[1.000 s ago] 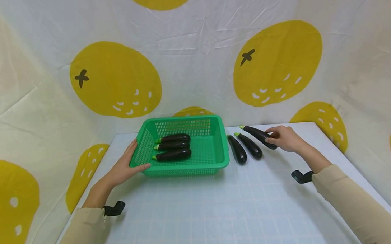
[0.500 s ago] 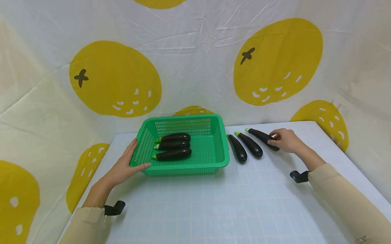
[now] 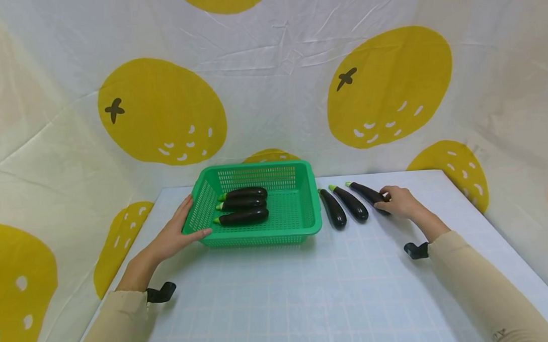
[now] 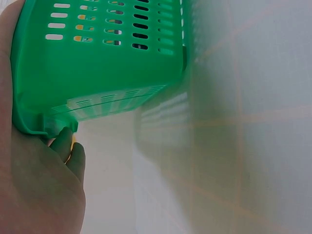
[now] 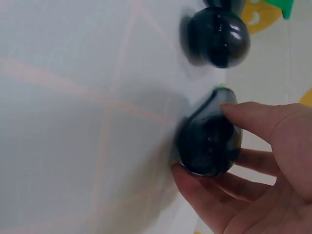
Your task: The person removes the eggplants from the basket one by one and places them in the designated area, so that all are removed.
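Around the left front corner of a green plastic basket point(image 3: 258, 235), my left hand point(image 3: 173, 238) holds the rim, thumb along the front and fingers at the left side. Three dark eggplants point(image 3: 243, 217) lie side by side in the basket's left part, their green stems pointing left. On the table to the right, my right hand point(image 3: 402, 203) holds the thick end of an eggplant point(image 3: 367, 193). Thumb and fingers lie on opposite sides of that eggplant point(image 5: 207, 141) in the right wrist view. Two other eggplants point(image 3: 351, 204) point(image 3: 333, 210) rest between it and the basket.
A pale checked cloth covers the table point(image 3: 278, 296). Right behind the basket rises a white curtain point(image 3: 276, 105) printed with large yellow fruit, which also stands at both sides. Each wrist carries a small black camera mount point(image 3: 161, 292).
My right hand has shifted the eggplant slightly right and down onto the table, beside the other two. The left hand and the basket have stayed put.
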The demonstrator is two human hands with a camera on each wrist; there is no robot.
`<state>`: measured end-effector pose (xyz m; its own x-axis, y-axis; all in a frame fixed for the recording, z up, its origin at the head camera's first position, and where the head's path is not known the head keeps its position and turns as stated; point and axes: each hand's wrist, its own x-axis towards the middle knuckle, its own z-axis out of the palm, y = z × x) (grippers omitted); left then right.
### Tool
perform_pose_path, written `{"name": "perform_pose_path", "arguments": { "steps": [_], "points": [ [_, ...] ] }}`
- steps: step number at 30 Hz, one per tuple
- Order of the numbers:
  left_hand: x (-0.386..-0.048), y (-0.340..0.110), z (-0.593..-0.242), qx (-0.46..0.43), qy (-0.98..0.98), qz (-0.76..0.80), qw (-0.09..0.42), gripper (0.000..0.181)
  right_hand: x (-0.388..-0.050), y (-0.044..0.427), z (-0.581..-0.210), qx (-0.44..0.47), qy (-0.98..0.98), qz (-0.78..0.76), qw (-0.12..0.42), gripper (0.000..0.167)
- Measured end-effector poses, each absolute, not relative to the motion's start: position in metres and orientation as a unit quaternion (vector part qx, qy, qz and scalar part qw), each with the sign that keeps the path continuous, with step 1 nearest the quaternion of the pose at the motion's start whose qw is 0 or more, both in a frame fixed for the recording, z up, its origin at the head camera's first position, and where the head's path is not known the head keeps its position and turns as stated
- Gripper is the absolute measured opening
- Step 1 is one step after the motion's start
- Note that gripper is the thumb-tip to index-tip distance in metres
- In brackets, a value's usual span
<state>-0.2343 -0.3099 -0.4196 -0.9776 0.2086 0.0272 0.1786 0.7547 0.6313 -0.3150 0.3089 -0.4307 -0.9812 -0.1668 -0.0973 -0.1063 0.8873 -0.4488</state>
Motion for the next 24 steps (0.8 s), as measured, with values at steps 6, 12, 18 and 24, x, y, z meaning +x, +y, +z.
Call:
{"name": "perform_pose_path", "arguments": {
  "steps": [6, 12, 18, 24],
  "points": [
    [-0.233, -0.310, -0.420, 0.103, 0.936, 0.337, 0.025, 0.113, -0.310, 0.309, -0.427, -0.061, 0.968, -0.226, 0.085, 0.059],
    [-0.233, -0.310, -0.420, 0.104, 0.935, 0.337, 0.022, 0.113, -0.302, 0.309, -0.415, -0.066, 0.969, -0.225, 0.079, 0.063],
    [-0.235, -0.310, -0.421, 0.108, 0.935, 0.338, 0.019, 0.113, -0.297, 0.310, -0.405, -0.081, 0.970, -0.220, 0.067, 0.062],
    [-0.235, -0.311, -0.421, 0.108, 0.934, 0.340, 0.021, 0.113, -0.290, 0.304, -0.395, -0.101, 0.969, -0.219, 0.053, 0.059]
  ]
}}
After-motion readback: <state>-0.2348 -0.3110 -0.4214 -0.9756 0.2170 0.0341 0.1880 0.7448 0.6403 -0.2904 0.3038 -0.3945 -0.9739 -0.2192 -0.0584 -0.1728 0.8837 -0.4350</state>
